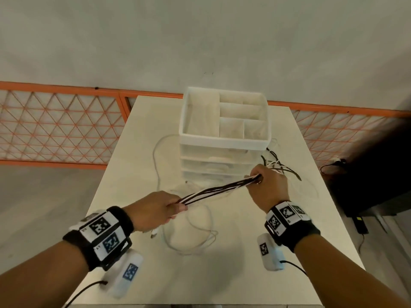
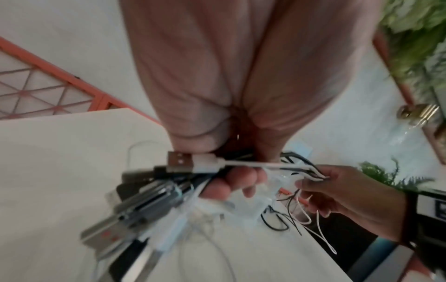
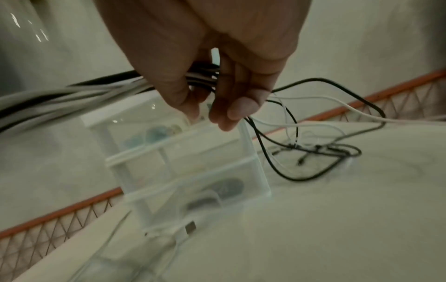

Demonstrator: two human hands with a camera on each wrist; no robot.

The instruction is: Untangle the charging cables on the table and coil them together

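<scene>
A bundle of black and white charging cables (image 1: 219, 189) stretches taut above the white table (image 1: 255, 241) between both hands. My left hand (image 1: 155, 211) grips the bundle near its plug ends; several USB plugs (image 2: 179, 161) stick out of the fist. My right hand (image 1: 266, 185) holds the bundle's other part, fingers curled round the cables (image 3: 202, 76). Behind the right hand the loose ends (image 3: 321, 148) trail down in a tangle (image 1: 280, 165) on the table. Another white cable (image 1: 189, 232) lies in loops on the table below the hands.
A white drawer organiser (image 1: 224, 134) with translucent drawers (image 3: 188, 171) stands mid-table, just behind the bundle. An orange lattice fence (image 1: 55, 123) runs behind the table. A dark object (image 1: 373, 170) sits on the floor to the right, with a plant (image 2: 417, 38) nearby.
</scene>
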